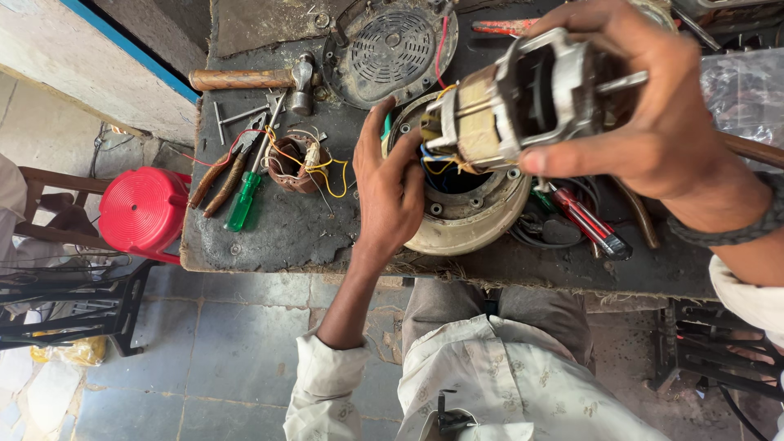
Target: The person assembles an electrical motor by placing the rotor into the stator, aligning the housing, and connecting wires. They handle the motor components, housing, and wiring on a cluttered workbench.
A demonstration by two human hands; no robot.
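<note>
A person's right hand [653, 106] grips a fan motor core [514, 102], lifted just above a round cream housing [465, 212] on a dark workbench [278, 229]. The left hand [392, 184], fingers loosely spread, rests on the housing rim beside loose wires [437, 159]. Steadying the housing and keeping the wires slack seems wise.

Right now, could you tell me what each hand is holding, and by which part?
The right hand grips the motor core by its metal end bracket. The left hand holds nothing, resting on the round housing.
</note>
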